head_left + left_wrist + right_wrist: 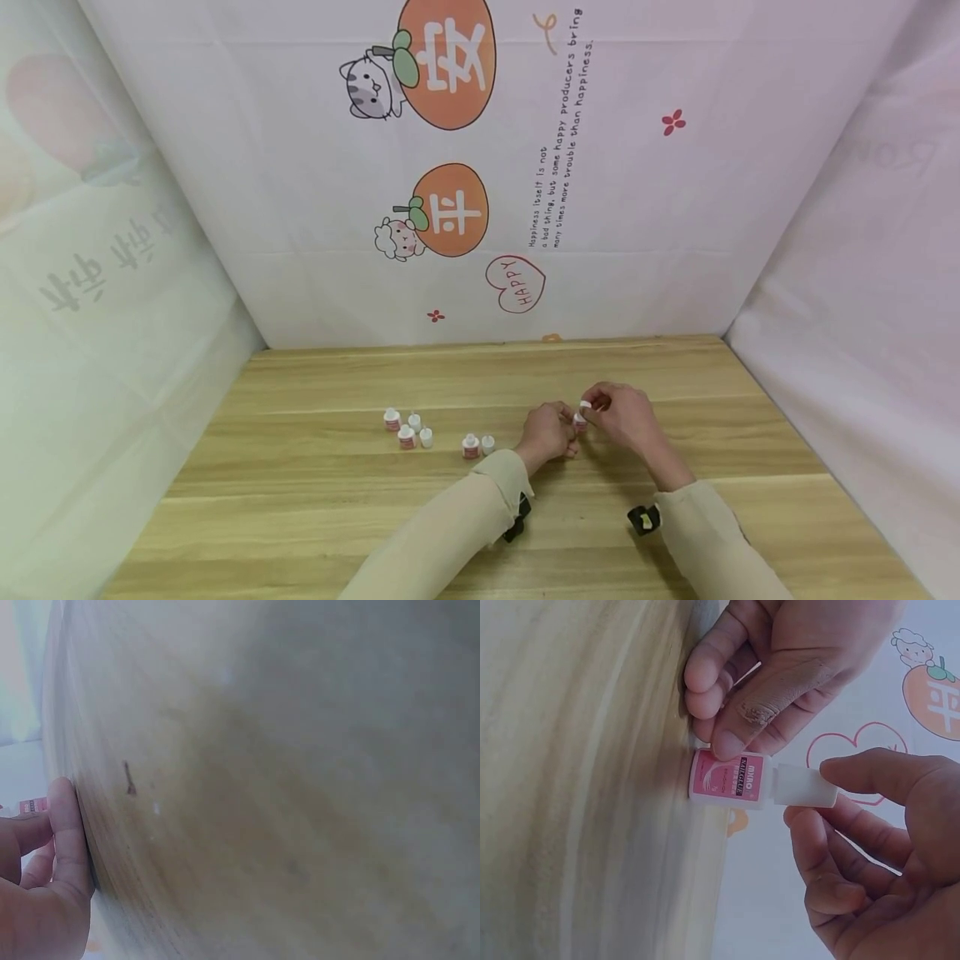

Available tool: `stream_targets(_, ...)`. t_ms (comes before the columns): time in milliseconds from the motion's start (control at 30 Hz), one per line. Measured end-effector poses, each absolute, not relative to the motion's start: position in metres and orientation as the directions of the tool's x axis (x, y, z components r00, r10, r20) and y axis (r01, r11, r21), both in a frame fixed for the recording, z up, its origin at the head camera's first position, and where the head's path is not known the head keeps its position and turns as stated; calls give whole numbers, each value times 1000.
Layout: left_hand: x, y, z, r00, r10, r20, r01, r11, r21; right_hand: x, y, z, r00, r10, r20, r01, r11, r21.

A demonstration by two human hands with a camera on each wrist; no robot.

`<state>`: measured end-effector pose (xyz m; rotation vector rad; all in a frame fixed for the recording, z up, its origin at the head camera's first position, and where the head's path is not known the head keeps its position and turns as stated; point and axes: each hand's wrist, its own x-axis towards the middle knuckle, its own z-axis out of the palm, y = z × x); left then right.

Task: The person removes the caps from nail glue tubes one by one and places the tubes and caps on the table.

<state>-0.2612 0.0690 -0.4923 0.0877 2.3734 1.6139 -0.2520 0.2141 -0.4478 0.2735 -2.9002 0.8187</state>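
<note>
A small nail glue bottle (727, 777) with a pink label stands upright on the table. My left hand (547, 432) holds it by the body; in the right wrist view the left thumb (729, 742) lies against the label. On top of the bottle is a white cap (806, 786), pinched between thumb and finger of my right hand (622, 415). Whether the cap is screwed down or loose, I cannot tell. The left wrist view catches my left hand (56, 877) at its edge, with a sliver of the pink label (34, 805) behind the fingers.
Left of my hands stands another bottle (470, 447) beside a white piece (488, 444) with a thin tip. Farther left are two more bottles, one behind (392, 419) and one in front (407, 437), with two similar white pieces (426, 437). A printed white cloth (615, 250) borders the wooden table (337, 517).
</note>
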Motion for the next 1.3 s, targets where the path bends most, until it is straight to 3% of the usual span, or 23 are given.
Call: stream_targets(1300, -262, 70, -490, -950, 234, -205, -97, 403, 910, -251, 215, -448, -977, -137, 164, -202, 844, -496)
